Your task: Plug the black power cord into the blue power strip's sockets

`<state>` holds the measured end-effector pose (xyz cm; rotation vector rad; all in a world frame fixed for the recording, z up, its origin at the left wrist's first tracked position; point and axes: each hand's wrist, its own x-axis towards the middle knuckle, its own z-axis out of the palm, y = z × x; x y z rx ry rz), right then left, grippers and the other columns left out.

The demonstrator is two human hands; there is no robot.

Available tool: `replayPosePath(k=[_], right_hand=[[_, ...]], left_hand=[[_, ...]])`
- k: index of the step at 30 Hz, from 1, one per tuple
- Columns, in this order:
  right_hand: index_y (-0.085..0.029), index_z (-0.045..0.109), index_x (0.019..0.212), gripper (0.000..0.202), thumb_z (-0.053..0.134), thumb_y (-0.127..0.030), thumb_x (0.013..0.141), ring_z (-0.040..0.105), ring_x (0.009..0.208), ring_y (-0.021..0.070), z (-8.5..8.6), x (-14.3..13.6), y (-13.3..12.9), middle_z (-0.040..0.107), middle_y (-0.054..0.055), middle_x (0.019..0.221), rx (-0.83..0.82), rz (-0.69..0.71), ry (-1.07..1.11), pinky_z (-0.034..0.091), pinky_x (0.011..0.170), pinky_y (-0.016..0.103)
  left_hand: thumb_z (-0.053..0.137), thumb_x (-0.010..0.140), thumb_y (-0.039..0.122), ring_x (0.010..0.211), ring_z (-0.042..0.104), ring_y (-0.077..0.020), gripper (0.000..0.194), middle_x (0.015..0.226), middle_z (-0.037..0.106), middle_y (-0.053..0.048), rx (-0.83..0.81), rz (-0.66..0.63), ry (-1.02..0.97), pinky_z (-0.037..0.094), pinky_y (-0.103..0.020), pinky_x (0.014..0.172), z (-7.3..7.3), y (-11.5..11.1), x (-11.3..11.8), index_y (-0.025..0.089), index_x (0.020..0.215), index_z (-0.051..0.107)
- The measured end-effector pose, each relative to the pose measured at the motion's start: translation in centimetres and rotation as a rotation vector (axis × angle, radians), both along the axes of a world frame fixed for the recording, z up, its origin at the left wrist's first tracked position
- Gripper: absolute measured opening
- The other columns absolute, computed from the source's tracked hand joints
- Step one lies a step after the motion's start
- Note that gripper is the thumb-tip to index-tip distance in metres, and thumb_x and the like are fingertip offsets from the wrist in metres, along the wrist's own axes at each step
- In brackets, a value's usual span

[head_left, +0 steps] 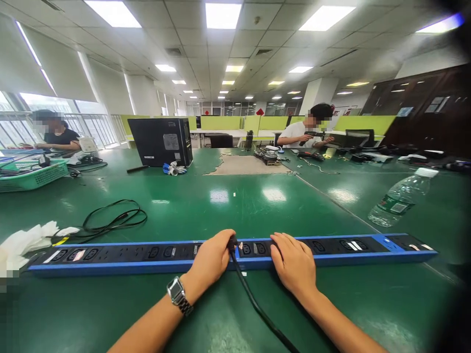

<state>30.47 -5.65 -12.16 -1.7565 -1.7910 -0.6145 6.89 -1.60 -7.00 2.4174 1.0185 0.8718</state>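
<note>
A long blue-and-black power strip (165, 267) with rows of sockets lies across the green table in front of me. My left hand (211, 257), with a watch (178, 294) on its wrist, is closed around the black plug (232, 243) of a power cord (253, 304) at the middle of the strip. Whether the plug is seated in a socket, I cannot tell. From the plug the cord runs toward me and out at the bottom right. My right hand (294, 262) grips the strip farther right, its fingers over the top and far edge.
A water bottle (401, 198) leans behind the strip's right end. Coiled black cable (114, 220) and white tissue (27, 242) lie at left. Farther back are a green basket (37, 179), a black computer case (158, 142), gloves (174, 169), and two people seated at the table.
</note>
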Motion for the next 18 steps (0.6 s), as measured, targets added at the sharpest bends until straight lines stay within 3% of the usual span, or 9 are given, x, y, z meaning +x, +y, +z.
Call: replayPosePath(k=[3, 6, 11, 15, 16, 18], right_hand=[[-0.018, 0.068, 0.111, 0.036, 0.038, -0.030, 0.096, 0.059, 0.114, 0.0232, 0.0, 0.0, -0.1, 0.071, 0.007, 0.117, -0.007, 0.000, 0.026, 0.036, 0.096, 0.039], [-0.017, 0.068, 0.112, 0.036, 0.039, -0.030, 0.095, 0.058, 0.116, 0.0241, 0.0, -0.2, -0.2, 0.070, 0.008, 0.119, -0.038, 0.006, 0.083, 0.036, 0.097, 0.040], [-0.019, 0.069, 0.109, 0.037, 0.042, -0.035, 0.090, 0.055, 0.120, 0.0275, 1.1, -0.2, 0.0, 0.069, 0.009, 0.121, -0.122, 0.021, 0.337, 0.033, 0.103, 0.046], [-0.019, 0.070, 0.099, 0.046, 0.042, -0.053, 0.087, 0.064, 0.100, 0.0252, 6.0, -0.8, -0.1, 0.073, 0.009, 0.102, -0.268, 0.096, 0.833, 0.046, 0.087, 0.039], [-0.018, 0.069, 0.104, 0.051, 0.041, -0.058, 0.086, 0.065, 0.092, 0.0237, 7.6, -1.2, -0.3, 0.073, 0.009, 0.095, -0.315, 0.145, 0.894, 0.048, 0.080, 0.036], [-0.018, 0.065, 0.117, 0.059, 0.048, -0.063, 0.082, 0.064, 0.075, 0.0210, 10.8, -2.1, -0.9, 0.072, 0.006, 0.080, -0.489, 0.235, 0.799, 0.047, 0.066, 0.031]], left_hand=[[0.046, 0.085, 0.007, 0.093, 0.065, -0.0186, 0.032, 0.105, 0.070, -0.006, -0.027, -0.102, 0.051, 0.053, -0.031, 0.085, 0.7, 0.1, -0.9, 0.019, 0.111, 0.059], [0.045, 0.086, 0.007, 0.099, 0.065, -0.0191, 0.034, 0.112, 0.069, -0.007, -0.012, -0.091, 0.057, 0.052, -0.032, 0.090, 1.1, 0.3, -1.6, 0.019, 0.115, 0.057], [0.046, 0.084, 0.006, 0.108, 0.064, -0.0214, 0.039, 0.120, 0.068, -0.009, 0.058, -0.139, 0.110, 0.052, -0.036, 0.097, 0.1, 0.3, -1.7, 0.017, 0.119, 0.058], [0.047, 0.084, 0.008, 0.113, 0.064, -0.0210, 0.042, 0.122, 0.068, -0.009, 0.125, -0.009, -0.136, 0.051, -0.037, 0.102, -0.6, -0.4, -0.4, 0.019, 0.124, 0.057], [0.048, 0.085, 0.008, 0.116, 0.062, -0.0210, 0.046, 0.125, 0.066, -0.009, 0.133, 0.030, -0.215, 0.050, -0.038, 0.103, -0.5, -0.6, 0.5, 0.019, 0.128, 0.054], [0.050, 0.083, 0.008, 0.120, 0.059, -0.0211, 0.060, 0.133, 0.061, -0.009, 0.132, -0.006, -0.293, 0.048, -0.039, 0.106, 0.2, -1.1, 2.6, 0.022, 0.141, 0.041]])
